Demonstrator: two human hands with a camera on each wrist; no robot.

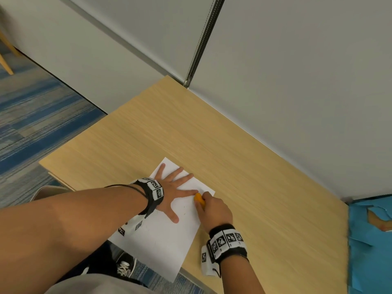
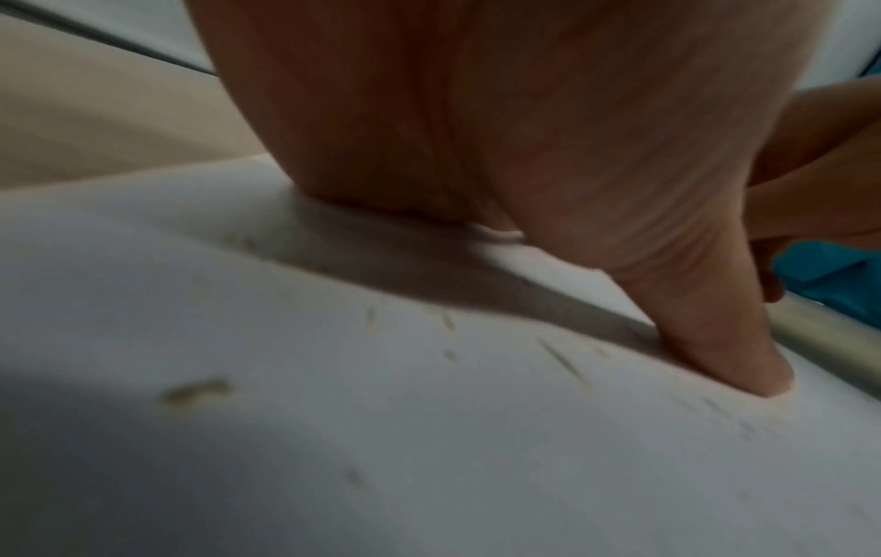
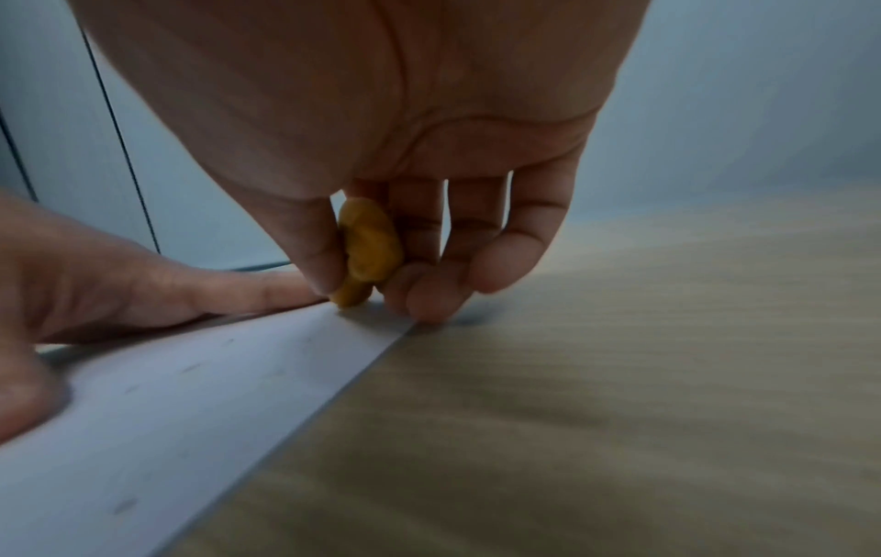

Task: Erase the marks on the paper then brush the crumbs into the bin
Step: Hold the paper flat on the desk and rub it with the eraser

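Both forearms are seen closest to the head camera, each fitted with a black wristband carrying black-and-white marker tiles. A white sheet of paper [image 1: 161, 236] is laid flat on the wooden table [image 1: 254, 177], with its near corner overhanging the table's front edge. The left hand [image 1: 169, 194] is placed palm-down on the far half of the paper, its fingers straight and spread wide, the thumb pointed toward the near side; in the left wrist view the thumb [image 2: 715, 339] is seen pressed onto the sheet. The right hand [image 1: 214, 211] is positioned at the paper's right edge, just beside the tip of the left index finger. A small orange eraser [image 3: 364, 256] is pinched between the right thumb and the curled fingers, and its lower end is set against the paper close to the sheet's right edge. The remaining right fingertips [image 3: 429, 301] are shown touching down at the boundary between paper and table. Short, thin, dark specks [image 2: 562, 361] are scattered over the sheet near the left thumb; whether these are pencil marks or eraser crumbs cannot be determined. A crumpled blue item [image 1: 371, 240] is located at the table's right end, well apart from the paper.
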